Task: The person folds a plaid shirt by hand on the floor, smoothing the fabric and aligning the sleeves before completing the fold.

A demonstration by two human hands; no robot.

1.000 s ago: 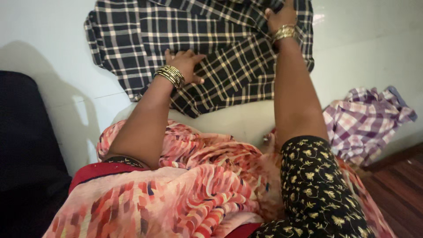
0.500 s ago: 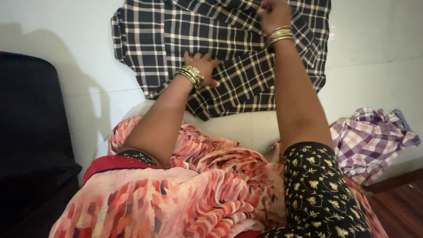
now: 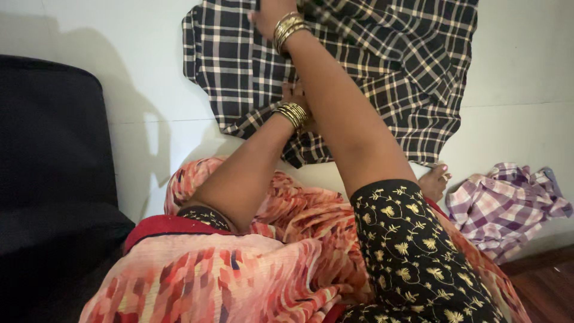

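A dark plaid shirt [image 3: 371, 66] lies spread on the white floor [image 3: 137, 78] ahead of me. My right hand [image 3: 267, 15] reaches across to the shirt's upper left, partly cut off by the top edge, and grips the fabric there. My left hand [image 3: 295, 94] presses on the shirt's lower part. It is mostly hidden under my right forearm, with only the gold bangles at its wrist showing clearly.
A crumpled purple-and-white checked cloth [image 3: 508, 203] lies at the right, beside my bare foot [image 3: 433, 181]. A black upholstered seat [image 3: 54, 155] fills the left side. Brown wooden flooring [image 3: 547, 287] shows at the bottom right. My pink-red patterned garment [image 3: 239, 275] covers my lap.
My right hand has swung from the shirt's upper right to its upper left, crossing over my left arm. The view has shifted, so the shirt sits further right.
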